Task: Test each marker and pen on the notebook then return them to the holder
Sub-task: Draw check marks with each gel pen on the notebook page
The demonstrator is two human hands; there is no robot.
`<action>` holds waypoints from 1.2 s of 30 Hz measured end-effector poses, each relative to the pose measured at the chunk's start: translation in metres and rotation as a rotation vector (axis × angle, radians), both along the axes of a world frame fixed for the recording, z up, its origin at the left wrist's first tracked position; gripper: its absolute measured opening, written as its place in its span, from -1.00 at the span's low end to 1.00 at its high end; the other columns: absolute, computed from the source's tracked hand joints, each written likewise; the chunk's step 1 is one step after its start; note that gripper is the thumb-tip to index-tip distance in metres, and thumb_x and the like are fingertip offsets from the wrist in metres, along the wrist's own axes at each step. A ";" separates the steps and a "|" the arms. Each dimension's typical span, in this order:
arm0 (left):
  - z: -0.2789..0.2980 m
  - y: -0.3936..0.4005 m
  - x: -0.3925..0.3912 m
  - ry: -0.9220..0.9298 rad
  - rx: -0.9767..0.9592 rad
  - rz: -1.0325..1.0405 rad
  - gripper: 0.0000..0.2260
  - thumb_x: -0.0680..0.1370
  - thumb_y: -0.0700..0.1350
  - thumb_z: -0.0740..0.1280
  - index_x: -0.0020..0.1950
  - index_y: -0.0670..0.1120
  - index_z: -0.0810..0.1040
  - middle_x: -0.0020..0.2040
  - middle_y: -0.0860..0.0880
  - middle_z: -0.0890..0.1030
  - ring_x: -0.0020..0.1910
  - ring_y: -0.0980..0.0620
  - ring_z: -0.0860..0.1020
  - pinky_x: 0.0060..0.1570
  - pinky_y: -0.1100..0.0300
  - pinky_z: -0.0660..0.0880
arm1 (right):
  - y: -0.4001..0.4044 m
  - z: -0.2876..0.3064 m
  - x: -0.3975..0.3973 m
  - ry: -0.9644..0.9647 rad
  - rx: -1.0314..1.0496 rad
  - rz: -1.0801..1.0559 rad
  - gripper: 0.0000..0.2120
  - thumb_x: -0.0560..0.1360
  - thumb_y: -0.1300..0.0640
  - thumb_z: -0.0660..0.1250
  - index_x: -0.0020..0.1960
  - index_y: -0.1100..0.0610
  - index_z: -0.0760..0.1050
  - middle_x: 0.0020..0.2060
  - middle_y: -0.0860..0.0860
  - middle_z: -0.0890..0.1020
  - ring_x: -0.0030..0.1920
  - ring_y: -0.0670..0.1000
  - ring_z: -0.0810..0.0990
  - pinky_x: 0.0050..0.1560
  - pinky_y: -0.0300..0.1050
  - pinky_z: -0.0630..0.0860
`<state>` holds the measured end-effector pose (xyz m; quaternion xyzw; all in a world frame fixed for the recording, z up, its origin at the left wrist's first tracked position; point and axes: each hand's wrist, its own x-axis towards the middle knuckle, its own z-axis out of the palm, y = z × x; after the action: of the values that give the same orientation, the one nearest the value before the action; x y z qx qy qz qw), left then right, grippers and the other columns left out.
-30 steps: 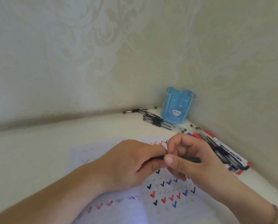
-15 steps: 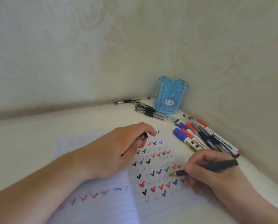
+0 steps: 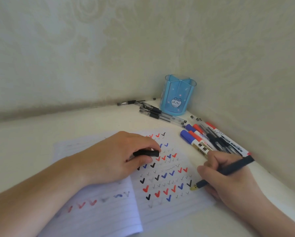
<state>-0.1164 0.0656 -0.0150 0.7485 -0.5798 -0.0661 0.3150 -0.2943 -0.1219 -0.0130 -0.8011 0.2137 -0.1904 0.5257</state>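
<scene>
An open lined notebook (image 3: 169,211) lies on the table, its right page full of red, blue and black tick marks. My right hand (image 3: 229,182) grips a dark pen (image 3: 235,167) whose gold nib touches the page near its right edge. My left hand (image 3: 119,158) rests on the notebook and pinches the pen's black cap (image 3: 146,153). The blue translucent holder (image 3: 178,94) with a cat picture stands in the far corner; nothing shows inside it.
Several clear gel pens (image 3: 160,114) lie left of the holder. A pile of blue and red capped markers (image 3: 203,139) and dark pens lies along the right wall. Walls close in behind and to the right.
A second ago both hands were together on the pen, pulling the cap off. Now they are apart: the left holds the cap, and the right has brought the nib down to the page.
</scene>
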 end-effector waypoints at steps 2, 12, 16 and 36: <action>0.000 0.000 0.000 -0.014 0.004 -0.002 -0.75 0.56 0.09 0.26 0.23 0.22 0.44 0.05 0.27 0.60 -0.03 0.20 0.58 -0.03 0.23 0.49 | 0.000 0.000 0.001 0.013 0.028 0.021 -0.51 0.40 0.49 0.28 -0.54 0.10 0.19 -0.60 0.03 0.25 -0.56 0.01 0.24 -0.49 -0.20 0.30; -0.001 -0.002 -0.001 -0.052 -0.010 -0.018 -0.77 0.57 0.08 0.28 0.22 0.20 0.46 0.05 0.27 0.60 -0.07 0.22 0.58 -0.03 0.28 0.47 | 0.001 0.002 0.001 -0.185 0.023 -0.028 -0.59 0.38 0.14 0.50 -0.48 0.17 0.33 -0.61 0.09 0.33 -0.59 -0.01 0.26 -0.57 -0.30 0.21; 0.000 -0.001 -0.003 -0.010 -0.026 -0.021 -0.77 0.56 0.03 0.36 0.22 0.15 0.53 0.02 0.22 0.64 -0.14 0.30 0.55 -0.15 0.48 0.40 | 0.010 0.009 0.001 -0.334 0.206 0.243 -0.54 0.04 -0.24 0.63 -0.34 0.08 0.58 -0.50 0.05 0.57 -0.51 -0.07 0.45 -0.48 -0.38 0.36; 0.008 -0.003 -0.022 0.047 -0.176 -0.165 -0.72 0.59 -0.09 0.34 0.26 0.15 0.42 -0.09 0.17 0.69 -0.32 0.21 0.57 -0.26 0.17 0.54 | 0.013 0.003 0.007 -0.245 0.093 0.311 -0.62 0.15 -0.26 0.58 -0.28 0.00 0.58 -0.31 0.17 0.72 -0.47 0.11 0.62 -0.35 -0.16 0.59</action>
<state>-0.1381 0.0624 -0.0072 0.6657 -0.6357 -0.0580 0.3865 -0.2876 -0.1090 -0.0096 -0.7701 0.0306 -0.1928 0.6073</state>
